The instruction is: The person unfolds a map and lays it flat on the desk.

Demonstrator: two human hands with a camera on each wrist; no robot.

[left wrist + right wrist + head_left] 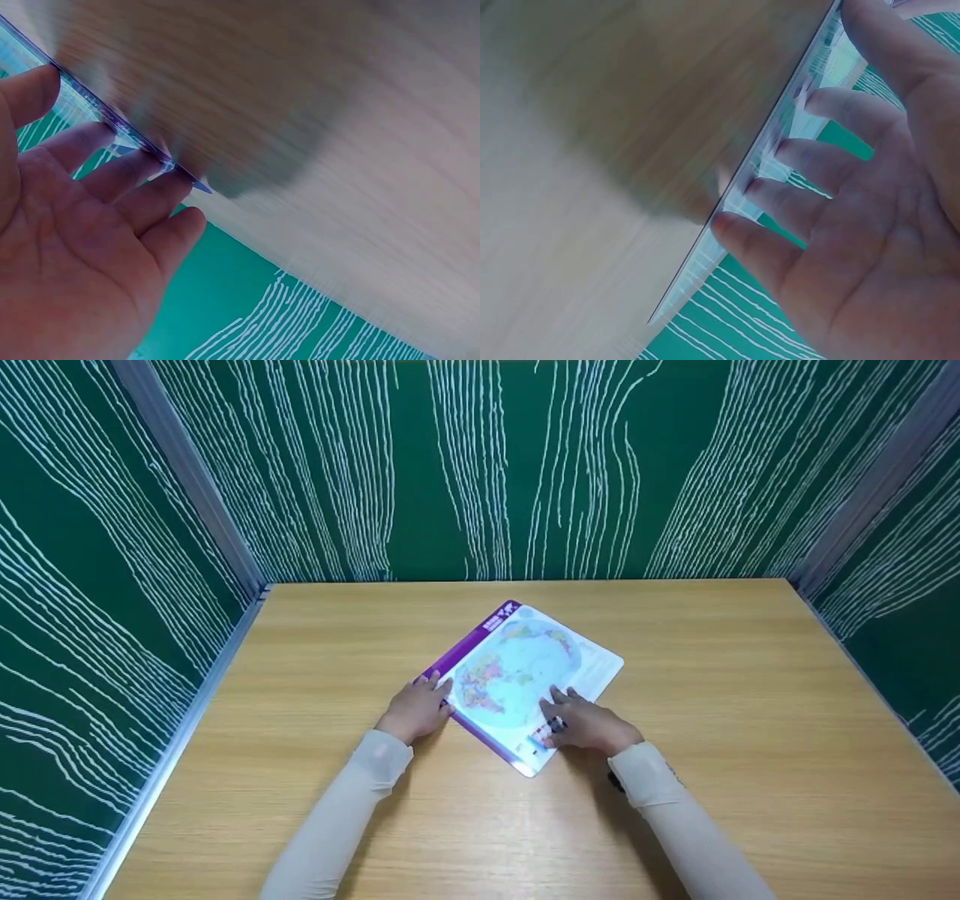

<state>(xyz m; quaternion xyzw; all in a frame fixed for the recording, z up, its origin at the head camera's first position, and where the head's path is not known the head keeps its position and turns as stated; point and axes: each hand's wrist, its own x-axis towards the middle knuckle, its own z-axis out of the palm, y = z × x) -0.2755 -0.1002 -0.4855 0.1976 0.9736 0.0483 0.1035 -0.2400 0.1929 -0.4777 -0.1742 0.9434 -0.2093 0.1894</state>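
Observation:
A thin world map sheet (525, 667) with rounded corners lies turned at an angle on the wooden table. A purple band runs along its upper-left edge. My left hand (418, 709) rests at the map's left corner; its fingertips touch the edge, and in the left wrist view the fingers (135, 169) are nearly straight along that edge. Over the map's lower-right side, my right hand (589, 723) lies with fingers spread and fingertips on the printed face. The right wrist view shows these fingers (832, 165) extended against the map, covering part of its lower legend.
The wooden table (750, 697) stretches out around the map. Green panels (409, 472) with wavy white lines stand behind and at both sides, joined by grey corner posts (187, 472). A pale metal rail (180, 735) runs along the table's left edge.

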